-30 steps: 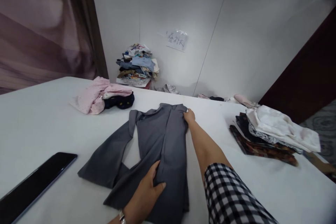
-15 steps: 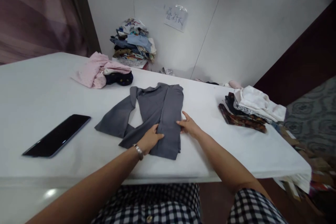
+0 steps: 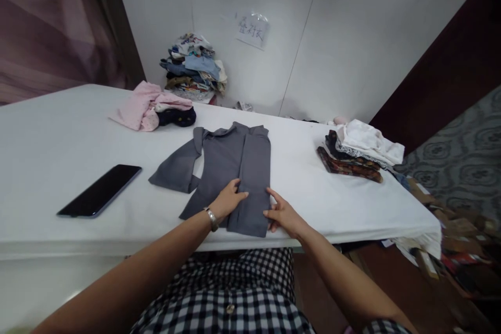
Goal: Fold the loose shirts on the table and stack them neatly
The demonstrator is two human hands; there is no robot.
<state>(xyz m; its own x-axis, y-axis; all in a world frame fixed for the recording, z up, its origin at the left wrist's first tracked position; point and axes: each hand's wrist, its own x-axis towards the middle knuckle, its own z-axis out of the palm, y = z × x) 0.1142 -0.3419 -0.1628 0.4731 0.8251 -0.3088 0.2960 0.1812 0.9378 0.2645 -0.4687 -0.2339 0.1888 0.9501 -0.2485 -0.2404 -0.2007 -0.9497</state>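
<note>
A grey shirt (image 3: pixel 223 154) lies partly folded on the white table, with a long strip of it doubled over along the right side. One sleeve (image 3: pixel 174 169) spreads out to the left. My left hand (image 3: pixel 227 201), with a bracelet at the wrist, grips the strip's inner edge, thumb on top and fingertips at the fold. At the shirt's right edge, my right hand (image 3: pixel 285 217) has its thumb on the cloth and its index finger stretched along the side. Its other fingers are curled and partly hidden.
A black tablet-like device (image 3: pixel 102 190) lies at left. Behind it are crumpled pink clothes (image 3: pixel 143 107) beside a dark bundle (image 3: pixel 178 117). A tall clothes pile (image 3: pixel 195 68) stands by the wall, under a handwritten sign (image 3: pixel 252 30). Folded clothes (image 3: pixel 352 162) are stacked at right on the table (image 3: pixel 297 167).
My right hand has slid down the shirt's right edge toward me. The left hand has shifted slightly along the fold, and the gap between sleeve and body has narrowed. The view has tilted a little.
</note>
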